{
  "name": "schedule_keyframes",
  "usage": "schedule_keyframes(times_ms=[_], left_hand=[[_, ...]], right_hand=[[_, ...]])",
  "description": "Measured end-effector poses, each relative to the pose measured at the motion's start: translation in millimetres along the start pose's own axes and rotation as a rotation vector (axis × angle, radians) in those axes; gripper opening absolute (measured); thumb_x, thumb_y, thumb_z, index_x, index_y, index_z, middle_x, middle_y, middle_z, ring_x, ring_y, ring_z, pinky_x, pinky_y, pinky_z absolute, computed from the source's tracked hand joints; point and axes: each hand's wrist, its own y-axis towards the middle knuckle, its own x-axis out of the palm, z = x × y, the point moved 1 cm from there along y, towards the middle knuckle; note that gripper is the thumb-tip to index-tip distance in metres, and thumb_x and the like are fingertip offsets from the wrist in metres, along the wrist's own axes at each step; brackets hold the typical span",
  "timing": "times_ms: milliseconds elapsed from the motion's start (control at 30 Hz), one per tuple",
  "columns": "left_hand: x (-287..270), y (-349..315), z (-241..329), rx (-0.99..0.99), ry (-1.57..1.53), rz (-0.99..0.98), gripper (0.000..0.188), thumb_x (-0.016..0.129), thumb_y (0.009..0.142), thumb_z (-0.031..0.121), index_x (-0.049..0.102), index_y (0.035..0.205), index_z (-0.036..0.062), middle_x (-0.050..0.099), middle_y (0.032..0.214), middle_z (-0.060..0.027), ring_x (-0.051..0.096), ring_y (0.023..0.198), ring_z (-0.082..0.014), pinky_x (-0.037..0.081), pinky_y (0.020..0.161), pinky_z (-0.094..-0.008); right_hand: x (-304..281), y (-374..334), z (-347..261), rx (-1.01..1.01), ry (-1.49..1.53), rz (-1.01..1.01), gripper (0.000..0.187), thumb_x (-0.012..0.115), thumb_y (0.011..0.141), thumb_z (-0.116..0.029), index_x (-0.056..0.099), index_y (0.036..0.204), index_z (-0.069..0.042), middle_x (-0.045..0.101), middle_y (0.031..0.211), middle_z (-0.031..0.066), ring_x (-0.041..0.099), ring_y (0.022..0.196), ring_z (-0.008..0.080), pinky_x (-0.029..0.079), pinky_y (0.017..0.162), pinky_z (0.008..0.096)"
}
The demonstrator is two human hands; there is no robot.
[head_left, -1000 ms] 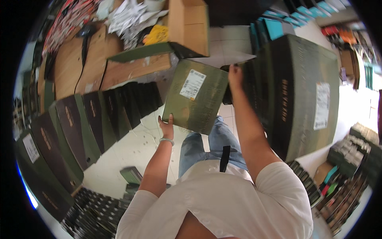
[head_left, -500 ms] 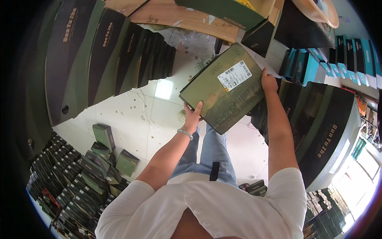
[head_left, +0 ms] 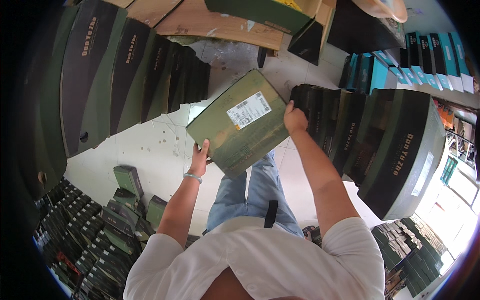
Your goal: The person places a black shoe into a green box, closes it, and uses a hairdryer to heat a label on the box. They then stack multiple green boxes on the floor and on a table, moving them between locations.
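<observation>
A flat olive-green cardboard box (head_left: 220, 147), with a white label (head_left: 248, 111) on its upper face, hangs tilted in front of my body. My left hand (head_left: 200, 159) grips its lower left edge, thumb on top and the other fingers partly hidden beneath. At the box's right end, my right hand (head_left: 295, 119) is closed on the edge, its fingers partly out of sight. A pale bracelet circles my left wrist. The lid appears closed, and the contents cannot be seen.
Tall stacks of dark boxes rise on the left (head_left: 87, 75) and right (head_left: 395, 155). A wooden table (head_left: 220, 25) carries an open green box (head_left: 265, 15) ahead. Small boxes (head_left: 127, 181) lie loose on the tiled floor (head_left: 165, 137) at lower left. Turquoise boxes (head_left: 380, 75) stand at far right.
Both my hands have carried the box to the left and slightly nearer my body. The surroundings have shifted a little as my view moved.
</observation>
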Motion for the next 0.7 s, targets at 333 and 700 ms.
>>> schedule_keyframes(times_ms=[333,700], left_hand=[[2.3,7.2,-2.1,0.047,0.034,0.037,0.091,0.060,0.082,0.064,0.023,0.146,0.0111,0.043,0.137,-0.0159,0.055,0.115,-0.0310,0.055,0.081,-0.0457],[-2.4,18.7,-4.3,0.035,0.133,-0.018,0.089,0.053,0.082,0.071,0.025,0.145,0.0144,0.045,0.138,-0.0099,0.054,0.117,-0.0287,0.051,0.084,-0.0472]], right_hand=[[-1.0,-4.2,-6.9,0.018,0.020,0.026,0.070,0.023,0.096,-0.048,0.073,0.086,0.001,0.068,0.092,0.0256,0.066,0.091,0.0413,0.051,0.084,0.0467],[4.3,3.6,-1.8,0.020,0.023,0.070,0.070,0.024,0.094,-0.051,0.073,0.094,-0.001,0.068,0.098,0.0222,0.065,0.096,0.0385,0.051,0.085,0.0442]])
